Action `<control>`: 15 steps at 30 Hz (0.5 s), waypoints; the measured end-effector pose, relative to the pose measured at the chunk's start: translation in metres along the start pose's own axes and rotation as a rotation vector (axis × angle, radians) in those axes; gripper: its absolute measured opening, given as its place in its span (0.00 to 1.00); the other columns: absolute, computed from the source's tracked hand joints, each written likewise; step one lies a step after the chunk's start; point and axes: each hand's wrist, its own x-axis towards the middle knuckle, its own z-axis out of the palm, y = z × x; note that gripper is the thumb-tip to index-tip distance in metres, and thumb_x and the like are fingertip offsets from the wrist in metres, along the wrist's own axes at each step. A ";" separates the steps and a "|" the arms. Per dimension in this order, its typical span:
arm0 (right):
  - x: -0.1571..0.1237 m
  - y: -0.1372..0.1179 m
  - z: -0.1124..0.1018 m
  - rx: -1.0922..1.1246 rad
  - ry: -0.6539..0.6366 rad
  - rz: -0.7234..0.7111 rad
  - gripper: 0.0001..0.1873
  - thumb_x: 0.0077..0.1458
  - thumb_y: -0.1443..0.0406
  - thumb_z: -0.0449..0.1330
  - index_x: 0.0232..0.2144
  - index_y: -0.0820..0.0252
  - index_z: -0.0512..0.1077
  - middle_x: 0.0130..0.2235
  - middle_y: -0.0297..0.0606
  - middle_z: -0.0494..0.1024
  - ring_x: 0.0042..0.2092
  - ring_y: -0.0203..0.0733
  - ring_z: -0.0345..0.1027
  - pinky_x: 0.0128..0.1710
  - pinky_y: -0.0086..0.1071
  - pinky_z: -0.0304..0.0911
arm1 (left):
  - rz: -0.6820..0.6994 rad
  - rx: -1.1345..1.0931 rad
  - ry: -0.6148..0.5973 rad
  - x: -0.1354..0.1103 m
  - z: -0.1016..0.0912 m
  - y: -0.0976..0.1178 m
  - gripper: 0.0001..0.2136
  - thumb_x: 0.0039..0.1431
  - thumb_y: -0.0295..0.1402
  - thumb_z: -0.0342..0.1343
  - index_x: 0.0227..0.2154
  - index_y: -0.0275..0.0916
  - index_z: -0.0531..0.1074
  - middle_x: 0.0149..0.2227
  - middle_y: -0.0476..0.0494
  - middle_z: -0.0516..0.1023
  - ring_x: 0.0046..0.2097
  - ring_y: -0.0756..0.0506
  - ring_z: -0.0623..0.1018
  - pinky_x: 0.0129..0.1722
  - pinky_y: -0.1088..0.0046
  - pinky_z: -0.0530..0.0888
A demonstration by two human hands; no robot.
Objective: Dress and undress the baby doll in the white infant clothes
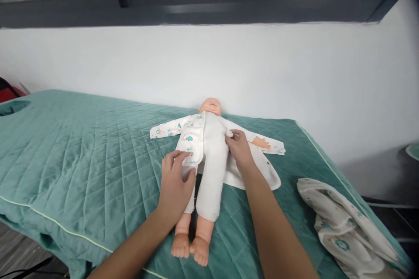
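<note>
A baby doll (214,170) with a white plush body lies on its back, its feet pointing toward me. A white printed baby shirt (193,139) is under and around it. The left-hand front panel covers the doll's chest, and its sleeve stretches out sideways. The other panel (268,170) lies spread open on the bed. My left hand (176,178) rests on the closed panel's lower edge, its fingers curved and thumb apart. With fingertips together, my right hand (240,146) grips the white plush arm near the shoulder. The doll's hand (261,141) shows over the other sleeve.
A green quilted cover (98,148) spreads under the doll, with a yellow-piped edge. Crumpled printed baby clothing (347,231) lies at the right edge. A white wall (163,61) rises just behind the doll's head, below a dark window frame (229,8).
</note>
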 end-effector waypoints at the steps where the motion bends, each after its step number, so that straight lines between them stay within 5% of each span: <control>1: -0.001 0.000 0.001 -0.001 0.009 -0.005 0.25 0.47 0.56 0.63 0.47 0.54 0.66 0.38 0.35 0.76 0.37 0.43 0.70 0.40 0.37 0.67 | -0.041 0.009 -0.010 0.001 0.001 -0.001 0.14 0.61 0.30 0.56 0.49 0.45 0.71 0.51 0.40 0.70 0.57 0.39 0.70 0.59 0.51 0.70; 6: -0.006 -0.006 -0.002 -0.009 -0.039 -0.055 0.14 0.49 0.53 0.62 0.33 0.54 0.69 0.34 0.32 0.75 0.37 0.42 0.68 0.40 0.35 0.65 | -0.002 0.035 -0.047 0.007 0.000 0.000 0.05 0.66 0.33 0.52 0.37 0.44 0.73 0.42 0.44 0.74 0.48 0.41 0.72 0.51 0.56 0.71; 8: -0.009 -0.009 -0.006 0.008 -0.076 -0.047 0.18 0.52 0.47 0.59 0.28 0.55 0.69 0.32 0.34 0.75 0.37 0.43 0.68 0.39 0.36 0.65 | 0.067 0.025 -0.076 0.008 -0.003 0.000 0.07 0.67 0.33 0.50 0.37 0.44 0.73 0.40 0.44 0.76 0.46 0.42 0.73 0.48 0.58 0.72; 11: -0.010 -0.010 -0.009 -0.002 -0.095 -0.034 0.23 0.55 0.43 0.55 0.28 0.55 0.70 0.31 0.37 0.76 0.37 0.47 0.68 0.38 0.38 0.65 | 0.178 -0.002 -0.138 0.010 -0.007 -0.003 0.06 0.67 0.33 0.50 0.37 0.43 0.72 0.40 0.45 0.77 0.45 0.43 0.74 0.47 0.60 0.72; 15: -0.006 -0.007 -0.005 -0.072 -0.051 -0.052 0.16 0.49 0.50 0.61 0.33 0.55 0.71 0.34 0.36 0.76 0.41 0.47 0.69 0.42 0.38 0.65 | 0.332 -0.031 -0.204 0.016 -0.013 -0.007 0.06 0.67 0.32 0.52 0.34 0.42 0.72 0.37 0.44 0.76 0.43 0.44 0.74 0.46 0.62 0.72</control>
